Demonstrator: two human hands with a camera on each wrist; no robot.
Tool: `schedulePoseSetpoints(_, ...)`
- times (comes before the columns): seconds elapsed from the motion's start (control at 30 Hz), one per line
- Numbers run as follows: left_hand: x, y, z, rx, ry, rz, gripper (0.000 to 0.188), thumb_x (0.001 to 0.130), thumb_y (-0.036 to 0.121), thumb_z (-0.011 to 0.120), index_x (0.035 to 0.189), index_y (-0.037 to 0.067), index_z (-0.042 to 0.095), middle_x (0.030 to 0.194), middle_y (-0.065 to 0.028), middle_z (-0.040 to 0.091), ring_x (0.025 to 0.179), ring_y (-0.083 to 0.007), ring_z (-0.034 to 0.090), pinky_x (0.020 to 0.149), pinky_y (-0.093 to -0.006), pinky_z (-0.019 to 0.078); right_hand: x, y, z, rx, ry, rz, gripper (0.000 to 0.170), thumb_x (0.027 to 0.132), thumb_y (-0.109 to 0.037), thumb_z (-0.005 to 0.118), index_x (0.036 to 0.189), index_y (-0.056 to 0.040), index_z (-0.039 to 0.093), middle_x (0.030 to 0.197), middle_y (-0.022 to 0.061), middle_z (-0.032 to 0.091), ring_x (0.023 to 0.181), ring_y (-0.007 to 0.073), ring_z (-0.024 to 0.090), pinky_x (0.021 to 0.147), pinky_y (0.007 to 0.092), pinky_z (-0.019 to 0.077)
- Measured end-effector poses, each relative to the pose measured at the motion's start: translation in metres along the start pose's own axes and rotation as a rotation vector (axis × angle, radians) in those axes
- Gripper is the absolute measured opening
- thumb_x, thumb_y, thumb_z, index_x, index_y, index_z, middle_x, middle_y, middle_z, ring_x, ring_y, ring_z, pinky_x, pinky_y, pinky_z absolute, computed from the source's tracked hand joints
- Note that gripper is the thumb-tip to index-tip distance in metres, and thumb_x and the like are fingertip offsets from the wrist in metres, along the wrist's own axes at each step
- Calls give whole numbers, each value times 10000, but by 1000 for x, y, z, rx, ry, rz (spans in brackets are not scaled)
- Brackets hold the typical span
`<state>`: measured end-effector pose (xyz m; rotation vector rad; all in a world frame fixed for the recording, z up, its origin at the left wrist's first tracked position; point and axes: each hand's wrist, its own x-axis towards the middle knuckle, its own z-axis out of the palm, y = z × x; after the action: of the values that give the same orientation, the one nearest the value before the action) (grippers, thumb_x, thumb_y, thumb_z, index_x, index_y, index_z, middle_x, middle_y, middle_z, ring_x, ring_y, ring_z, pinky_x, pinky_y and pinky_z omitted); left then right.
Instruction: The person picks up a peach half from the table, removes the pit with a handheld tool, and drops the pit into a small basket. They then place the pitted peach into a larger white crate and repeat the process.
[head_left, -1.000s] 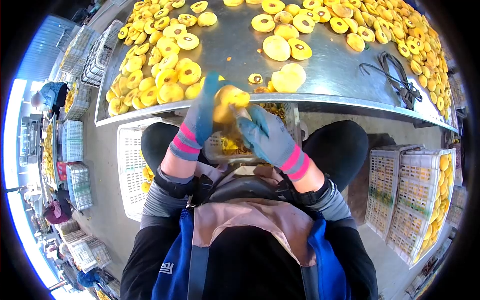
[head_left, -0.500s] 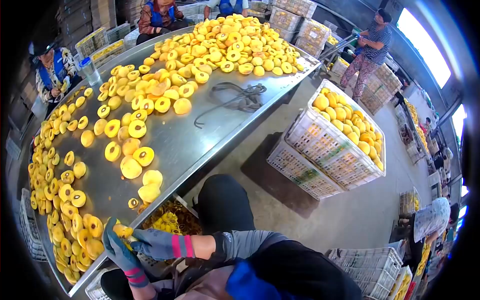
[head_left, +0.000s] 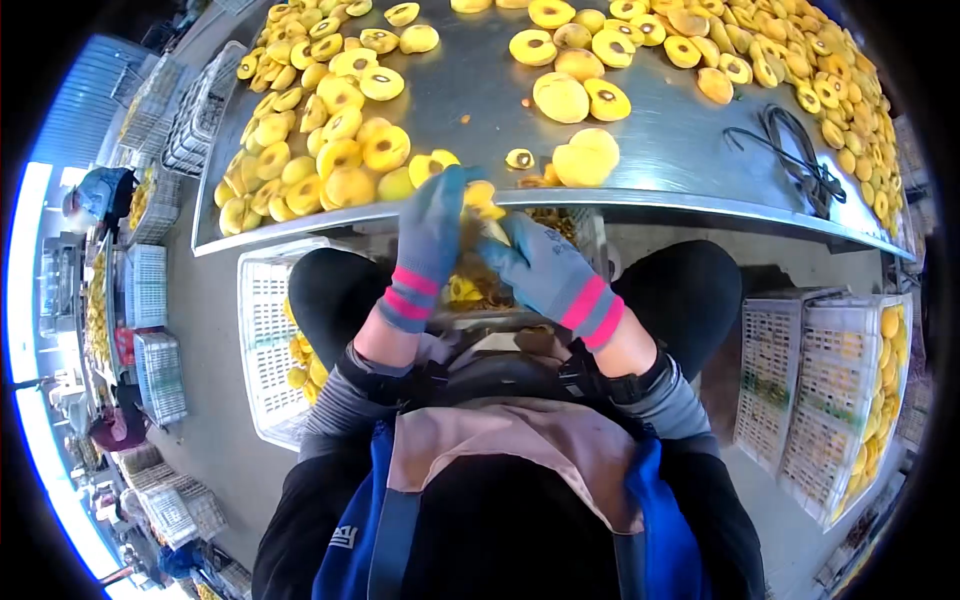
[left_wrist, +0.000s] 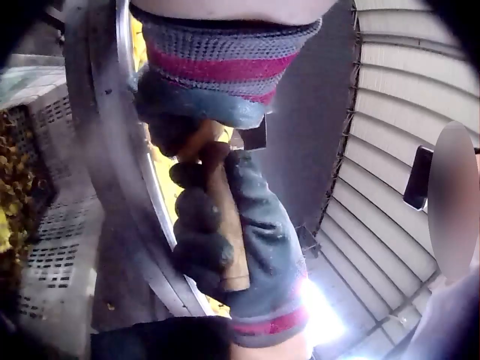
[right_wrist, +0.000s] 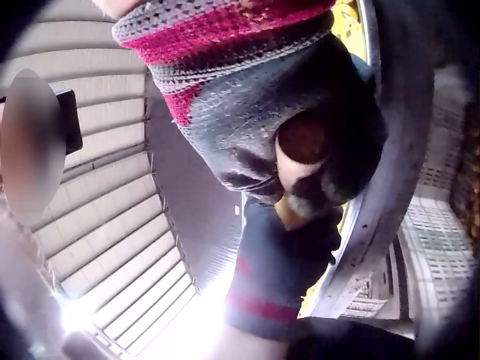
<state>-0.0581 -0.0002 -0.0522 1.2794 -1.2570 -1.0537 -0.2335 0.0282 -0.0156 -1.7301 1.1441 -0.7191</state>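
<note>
My gloved left hand (head_left: 428, 228) grips a piece of yellow peach (head_left: 481, 194) in front of the table's near edge. My gloved right hand (head_left: 545, 268) wraps its fingers round a tool's wooden handle (left_wrist: 234, 251), with the butt of the handle (right_wrist: 301, 141) showing in the right wrist view. The tool's working end is hidden among fingers and fruit. Both hands meet at the peach, above a crate of scraps (head_left: 465, 292). Left of the hands, peach halves (head_left: 386, 148) are heaped on the metal table (head_left: 455, 90); a small cut piece (head_left: 519, 159) lies just beyond them.
More peach halves (head_left: 835, 90) cover the table's right side, near a coiled black cord (head_left: 800, 160). A white crate (head_left: 262, 345) with peaches stands by the left knee. Stacked crates (head_left: 825, 400) stand on the floor at right. Another person (head_left: 100, 192) is far left.
The head view was swung to the right half a second ago and is back over the lap. My hands stay together at the peach; the left has shifted slightly right, and less of the fruit shows.
</note>
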Motion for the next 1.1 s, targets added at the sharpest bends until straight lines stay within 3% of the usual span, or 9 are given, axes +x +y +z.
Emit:
schedulePoseSetpoints(0.07, -5, 18, 3, -178, 16, -168, 336, 1018, 258, 466, 1104, -1, 662, 987, -98, 674, 894, -174, 615, 813, -310, 488, -6, -2, 4, -139, 99, -6, 359, 921, -297, 600, 1157, -31, 547, 958, 242, 666, 913, 429, 634, 771, 504, 491)
schedulePoseSetpoints(0.1, -7, 22, 6, -142, 11, -127, 320, 1011, 246, 482, 1106, -2, 662, 991, -87, 673, 885, -160, 610, 802, -302, 488, -10, -8, 2, -300, 64, 31, 355, 926, -295, 589, 1170, -45, 524, 909, 230, 673, 865, 426, 641, 740, 511, 494)
schedulePoseSetpoints(0.2, -8, 24, 5, -73, 9, 6, 279, 994, 211, 528, 1110, -3, 665, 1003, -55, 668, 860, -118, 592, 767, -272, 487, -12, -12, 2, -293, 65, 3, 349, 923, -297, 592, 1162, -47, 542, 877, 228, 672, 832, 426, 641, 717, 512, 500)
schedulePoseSetpoints(0.37, -13, 37, 11, 40, 56, 296, 248, 966, 182, 596, 1118, 1, 673, 1016, -31, 673, 842, -61, 571, 695, -210, 474, -9, 2, 7, 57, 136, -127, 338, 921, -295, 589, 1152, -50, 558, 894, 226, 673, 836, 422, 643, 706, 510, 503)
schedulePoseSetpoints(0.57, -15, 36, 11, -104, -5, 40, 281, 928, 199, 642, 1116, -7, 670, 1019, -40, 685, 843, -72, 599, 714, -210, 489, -14, -5, -10, -164, 33, -131, 308, 912, -263, 586, 1140, -56, 573, 916, 232, 667, 885, 411, 641, 744, 501, 499)
schedulePoseSetpoints(0.67, -17, 35, 12, 20, 16, -1, 283, 915, 201, 660, 1114, 2, 674, 1019, -46, 691, 843, -83, 611, 723, -224, 501, -13, -1, -6, -170, 31, -66, 292, 908, -244, 584, 1128, -52, 582, 931, 237, 662, 899, 412, 636, 765, 500, 496)
schedulePoseSetpoints(0.8, -17, 39, 10, 309, -11, 274, 243, 893, 160, 681, 1090, 17, 691, 975, -49, 694, 801, -69, 604, 680, -223, 501, -14, 3, -6, -49, 30, -46, 264, 920, -242, 583, 1085, -36, 602, 951, 247, 652, 910, 418, 627, 767, 495, 495)
schedulePoseSetpoints(0.9, -19, 50, 6, 201, -147, 99, 244, 891, 153, 684, 1089, 11, 691, 960, -49, 692, 755, -57, 594, 659, -216, 494, -11, 12, -11, 86, -31, -151, 258, 939, -254, 575, 1044, -23, 617, 961, 256, 643, 918, 426, 617, 761, 487, 494)
schedulePoseSetpoints(1.1, -21, 43, 2, -29, -203, 66, 263, 901, 176, 674, 1111, 18, 691, 971, -38, 695, 729, -55, 591, 627, -216, 486, -12, 11, -16, 206, -132, -89, 291, 953, -289, 567, 1029, -14, 623, 931, 246, 636, 902, 429, 603, 748, 482, 487)
